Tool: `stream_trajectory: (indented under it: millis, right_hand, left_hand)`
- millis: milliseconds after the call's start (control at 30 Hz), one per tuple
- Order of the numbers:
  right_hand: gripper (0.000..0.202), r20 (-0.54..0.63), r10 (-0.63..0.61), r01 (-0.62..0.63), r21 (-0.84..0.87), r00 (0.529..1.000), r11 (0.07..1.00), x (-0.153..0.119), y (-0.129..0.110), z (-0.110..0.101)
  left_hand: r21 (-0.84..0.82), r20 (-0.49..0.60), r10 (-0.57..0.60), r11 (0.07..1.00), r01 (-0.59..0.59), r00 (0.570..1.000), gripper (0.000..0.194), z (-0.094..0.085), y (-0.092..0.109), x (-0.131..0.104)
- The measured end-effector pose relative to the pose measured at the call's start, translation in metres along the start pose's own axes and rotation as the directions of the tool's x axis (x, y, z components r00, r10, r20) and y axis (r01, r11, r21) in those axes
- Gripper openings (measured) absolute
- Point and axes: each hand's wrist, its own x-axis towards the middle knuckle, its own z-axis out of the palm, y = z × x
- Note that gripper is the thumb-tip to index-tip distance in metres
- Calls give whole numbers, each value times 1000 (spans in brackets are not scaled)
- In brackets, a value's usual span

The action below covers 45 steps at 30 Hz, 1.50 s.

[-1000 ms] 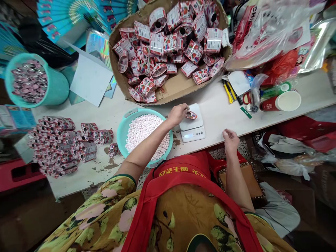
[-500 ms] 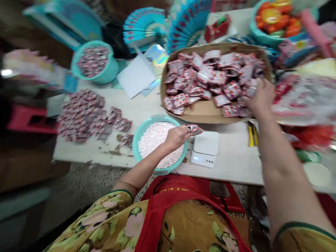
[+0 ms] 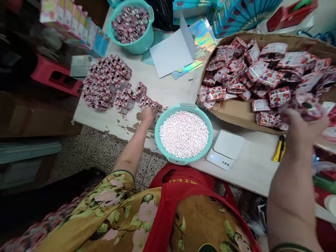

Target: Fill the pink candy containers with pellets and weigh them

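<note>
Left hand (image 3: 148,114) sat at the near side of a short row of printed sleeves (image 3: 147,102), just beside the larger stack (image 3: 106,82) on the desk (image 3: 252,175) — touching or gripping, could not tell. Right hand (image 3: 301,131), thumb and fingers spread, was at the cardboard box (image 3: 237,120) of strawberry-printed sleeves (image 3: 270,77), a blurred sleeve (image 3: 308,105) at its fingers; grip unclear. Hands well apart — between them, a turquoise basin (image 3: 157,134) of pale tablets (image 3: 185,134) and a white digital scale (image 3: 220,161).
</note>
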Motion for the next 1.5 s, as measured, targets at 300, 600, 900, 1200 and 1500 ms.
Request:
stream_trajectory:
  millis: [300,600,900,1200,1500]
  right_hand:
    - [67,636,335,-593,243,695,768,-226,-110,20]
    - [59,555,461,-632,159,692,758,-249,-109,25]
    - [61,589,373,-516,88,716,852,-276,-131,31]
    - [42,706,78,-143,34,704,989,-308,-147,68]
    - [35,728,112,-100,-60,676,993,-311,-155,82]
  left_hand:
    - [-415,-200,618,650,-637,761,41,46,85,-68]
    - [-221,13,815,568,-793,580,43,76,127,-101]
    - [-860,89,394,494,-129,915,24,60,92,-109]
    - [-907,112,544,-286,309,832,37,-12,99,-154]
    - [-923,97,446,-294,248,890,44,-10,111,-149]
